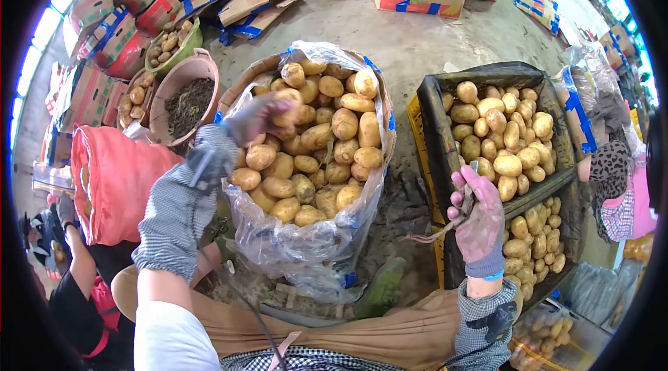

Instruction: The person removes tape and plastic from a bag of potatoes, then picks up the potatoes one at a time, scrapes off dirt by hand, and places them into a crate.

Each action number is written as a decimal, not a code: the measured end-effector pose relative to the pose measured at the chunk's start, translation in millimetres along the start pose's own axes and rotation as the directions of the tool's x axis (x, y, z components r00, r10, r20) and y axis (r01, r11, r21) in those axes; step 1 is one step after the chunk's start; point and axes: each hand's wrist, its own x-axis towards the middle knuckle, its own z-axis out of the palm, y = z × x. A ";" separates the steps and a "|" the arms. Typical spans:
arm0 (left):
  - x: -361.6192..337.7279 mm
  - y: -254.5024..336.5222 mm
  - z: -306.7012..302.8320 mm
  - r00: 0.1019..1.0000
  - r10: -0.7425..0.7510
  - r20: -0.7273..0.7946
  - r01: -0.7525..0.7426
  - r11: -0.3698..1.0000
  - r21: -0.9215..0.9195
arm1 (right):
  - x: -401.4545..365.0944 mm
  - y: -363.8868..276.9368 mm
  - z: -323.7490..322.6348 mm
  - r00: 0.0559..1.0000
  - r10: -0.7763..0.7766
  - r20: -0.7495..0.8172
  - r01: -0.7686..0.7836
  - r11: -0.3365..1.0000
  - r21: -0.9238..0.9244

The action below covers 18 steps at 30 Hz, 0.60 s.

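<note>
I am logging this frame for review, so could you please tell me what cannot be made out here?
Head view, left hand: motion blur; gripping or just touching the potatoes, unclear.
Head view, thin brown piece in the right hand: closed fingers hide its upper end; too thin to identify.
Head view, brown basin: dark contents too small to name.
Head view, person at left: cut off by the lens edge.
</note>
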 end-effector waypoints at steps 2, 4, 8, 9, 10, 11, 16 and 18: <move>-21.6 9.4 -39.3 0.982 -0.066 -0.178 0.035 0.985 -0.171 | -4.7 -0.6 0.0 1.000 0.015 -0.017 -0.015 1.000 0.004; -43.4 16.8 -70.3 0.951 -0.097 -0.293 0.040 0.980 -0.196 | -6.9 1.5 -1.3 0.999 0.049 -0.005 -0.049 0.998 0.038; -79.8 12.7 -124.6 0.916 -0.269 -0.298 0.119 0.891 -0.439 | -3.6 9.3 0.9 0.999 0.044 0.004 -0.044 0.997 -0.064; -80.5 16.6 -130.7 0.888 -0.319 -0.330 0.117 0.853 -0.509 | -3.1 10.4 3.5 0.999 0.046 -0.011 -0.047 0.995 -0.087; -87.0 25.9 -141.5 0.852 -0.363 -0.378 0.124 0.841 -0.527 | -4.1 10.9 8.3 0.999 0.048 -0.026 -0.050 0.995 -0.081; -81.2 25.8 -193.6 0.911 -0.346 -0.226 0.149 0.784 -0.602 | -1.7 12.2 11.5 0.998 0.052 -0.017 -0.054 0.995 -0.086; -70.4 121.7 -291.4 0.452 0.548 -0.704 -0.801 0.596 -0.051 | 2.8 13.1 22.0 0.996 0.024 -0.082 -0.033 0.993 -0.115; -60.6 138.2 -266.6 0.449 0.241 -0.860 -0.767 0.598 -0.233 | 3.9 12.7 21.3 0.997 0.029 -0.071 -0.037 0.994 -0.107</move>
